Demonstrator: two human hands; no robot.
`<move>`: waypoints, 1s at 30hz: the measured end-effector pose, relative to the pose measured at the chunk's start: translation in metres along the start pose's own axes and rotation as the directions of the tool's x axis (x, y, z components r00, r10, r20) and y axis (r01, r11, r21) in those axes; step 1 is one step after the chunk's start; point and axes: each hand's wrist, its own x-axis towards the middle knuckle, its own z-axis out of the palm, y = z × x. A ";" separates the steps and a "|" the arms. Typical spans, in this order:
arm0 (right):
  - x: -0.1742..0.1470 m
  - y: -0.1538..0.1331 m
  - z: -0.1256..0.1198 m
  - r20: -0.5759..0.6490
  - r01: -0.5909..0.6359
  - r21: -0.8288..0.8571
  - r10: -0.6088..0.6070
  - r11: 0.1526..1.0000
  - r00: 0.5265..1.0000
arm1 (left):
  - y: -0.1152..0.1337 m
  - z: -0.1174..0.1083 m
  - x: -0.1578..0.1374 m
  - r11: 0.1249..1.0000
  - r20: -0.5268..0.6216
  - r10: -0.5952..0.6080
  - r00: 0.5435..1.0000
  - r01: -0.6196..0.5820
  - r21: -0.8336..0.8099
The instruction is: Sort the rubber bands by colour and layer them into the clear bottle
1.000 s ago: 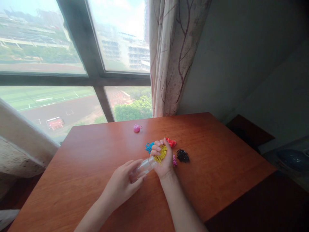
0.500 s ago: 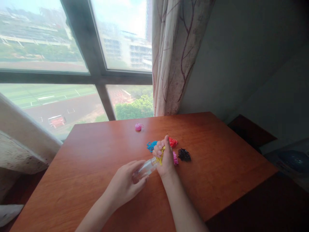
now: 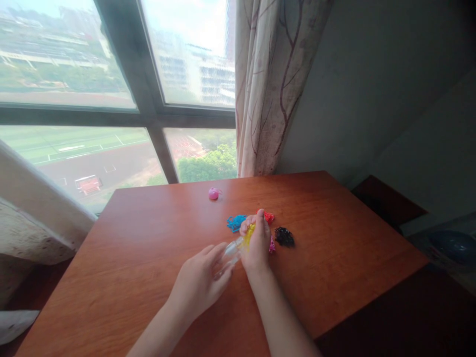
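Observation:
My left hand (image 3: 203, 272) is closed around a clear, see-through container (image 3: 233, 249), tilted with its far end toward my right hand. My right hand (image 3: 258, 243) is closed around a clump of thin yellow bands (image 3: 248, 235), which meets the end of the container. Whether any bands are inside it I cannot make out. Around my right hand lie small piles of bands: blue (image 3: 236, 223), red (image 3: 269, 216), black (image 3: 284, 237) and pink (image 3: 272, 244). My right hand partly covers the red and pink piles.
A round pink object (image 3: 213, 194) with a thin loop sits near the back edge of the brown wooden table (image 3: 159, 223). Behind the table stand a window (image 3: 199, 153) and a patterned curtain (image 3: 256, 99). Another curtain (image 3: 33, 198) hangs at the left.
My left hand and the clear container have moved a little right, closer to my right hand. My right hand has shifted slightly right with the yellow bands, uncovering more of the blue pile.

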 end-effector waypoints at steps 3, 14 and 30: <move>0.000 -0.002 0.001 0.054 -0.094 0.102 0.089 0.990 0.995 | 0.000 -0.002 0.001 1.000 0.006 -0.016 1.000 0.016 -0.027; 0.002 -0.007 0.001 0.096 -0.361 0.218 0.348 0.907 0.932 | -0.006 -0.008 0.002 0.995 0.034 0.058 0.998 -0.055 -0.079; 0.002 -0.001 -0.003 0.106 -0.306 0.046 0.300 0.951 0.948 | -0.008 -0.024 0.000 0.990 0.147 0.125 0.981 -0.113 -0.088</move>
